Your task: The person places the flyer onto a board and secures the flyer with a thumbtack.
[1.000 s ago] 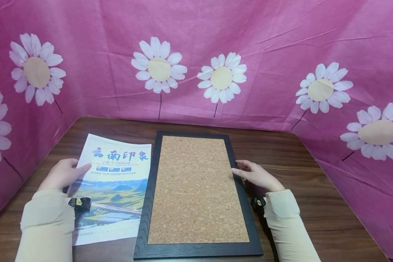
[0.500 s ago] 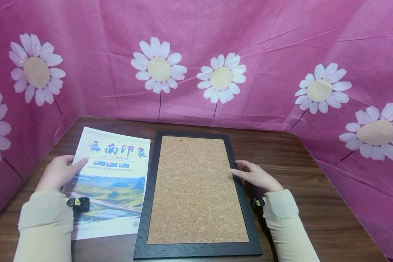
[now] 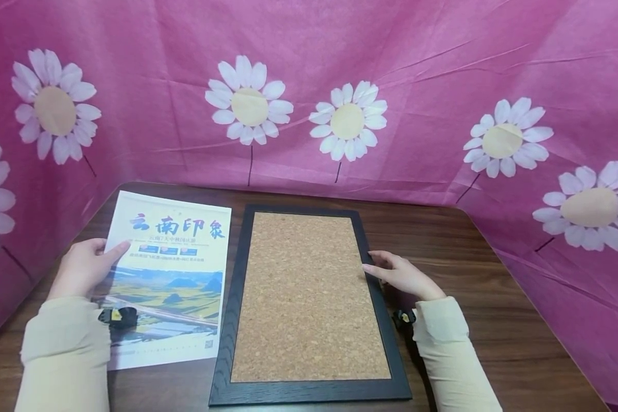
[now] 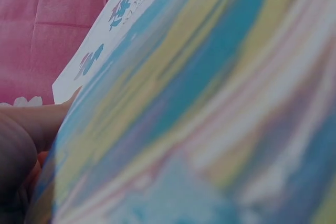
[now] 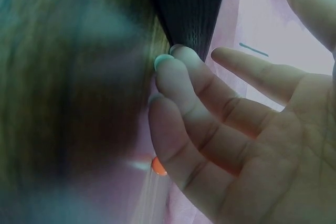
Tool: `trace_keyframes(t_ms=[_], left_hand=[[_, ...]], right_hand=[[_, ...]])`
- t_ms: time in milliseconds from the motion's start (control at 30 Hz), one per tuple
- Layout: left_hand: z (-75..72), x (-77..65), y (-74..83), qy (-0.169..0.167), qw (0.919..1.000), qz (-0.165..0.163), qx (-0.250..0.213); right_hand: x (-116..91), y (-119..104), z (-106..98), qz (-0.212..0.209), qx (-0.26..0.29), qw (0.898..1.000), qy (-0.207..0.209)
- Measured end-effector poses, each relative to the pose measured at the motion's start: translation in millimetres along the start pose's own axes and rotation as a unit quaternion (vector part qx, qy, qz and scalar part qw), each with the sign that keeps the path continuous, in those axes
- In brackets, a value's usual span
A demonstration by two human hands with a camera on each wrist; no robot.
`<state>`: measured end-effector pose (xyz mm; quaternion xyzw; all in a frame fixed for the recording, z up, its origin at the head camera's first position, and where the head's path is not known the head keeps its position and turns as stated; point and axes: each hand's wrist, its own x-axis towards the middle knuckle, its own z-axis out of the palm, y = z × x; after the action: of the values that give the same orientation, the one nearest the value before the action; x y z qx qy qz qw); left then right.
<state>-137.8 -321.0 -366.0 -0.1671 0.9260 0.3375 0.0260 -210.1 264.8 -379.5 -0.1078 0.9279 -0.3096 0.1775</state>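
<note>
A printed poster sheet (image 3: 170, 286), with purple-blue Chinese characters over a landscape picture, lies at the left in the head view. My left hand (image 3: 82, 266) pinches its left edge, thumb on top and fingers underneath. In the left wrist view the sheet's printed face (image 4: 173, 114) fills most of the picture, and part of the left hand (image 4: 26, 140) shows at its edge. To the right lies a black frame (image 3: 314, 392) around a cork panel (image 3: 309, 297). My right hand (image 3: 404, 276) rests at its right edge; in the right wrist view its extended fingers (image 5: 178, 85) meet the frame's border (image 5: 189, 14).
The dark wooden table (image 3: 494, 320) runs beneath everything. Pink cloth (image 3: 417, 46) printed with white daisies encloses it at the back and both sides. Dark wrist cameras (image 3: 118, 317) are strapped on beige sleeves.
The left hand has carried the poster sheet leftward and slightly away from me, widening the gap to the frame. The right hand and frame have stayed nearly still.
</note>
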Motion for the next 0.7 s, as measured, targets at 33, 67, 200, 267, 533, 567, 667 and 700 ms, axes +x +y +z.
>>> trace_keyframes(t_ms=[33,67,200,267,533,567,667,700], left_hand=[[0.0,-0.1,-0.1,0.005,1.0,0.001,-0.003],[0.4,-0.2,-0.2,0.009,0.9999,0.001,-0.006],[-0.1,-0.3,-1.3,0.011,0.9997,0.003,-0.022],[-1.3,-0.1,-1.7,0.006,0.9996,0.003,-0.026],[-6.0,3.1,5.1,-0.006,0.9994,0.019,-0.029],[-7.9,3.0,6.8,-0.011,0.9992,0.019,-0.033],[-13.7,3.6,11.5,-0.032,0.9978,0.016,-0.055],[-15.2,3.8,13.3,-0.042,0.9969,0.014,-0.065]], right_hand=[[0,0,0,0.001,0.001,1.0,0.0],[0,0,0,-0.001,0.0,1.0,0.0],[1,-1,0,-0.009,0.011,1.0,-0.006],[1,-2,1,-0.013,0.019,1.0,-0.01],[2,2,1,-0.028,0.019,0.999,-0.006],[2,3,0,-0.032,0.017,0.999,-0.004],[1,4,-1,-0.042,0.014,0.999,0.002],[1,4,-1,-0.043,0.014,0.999,0.003]])
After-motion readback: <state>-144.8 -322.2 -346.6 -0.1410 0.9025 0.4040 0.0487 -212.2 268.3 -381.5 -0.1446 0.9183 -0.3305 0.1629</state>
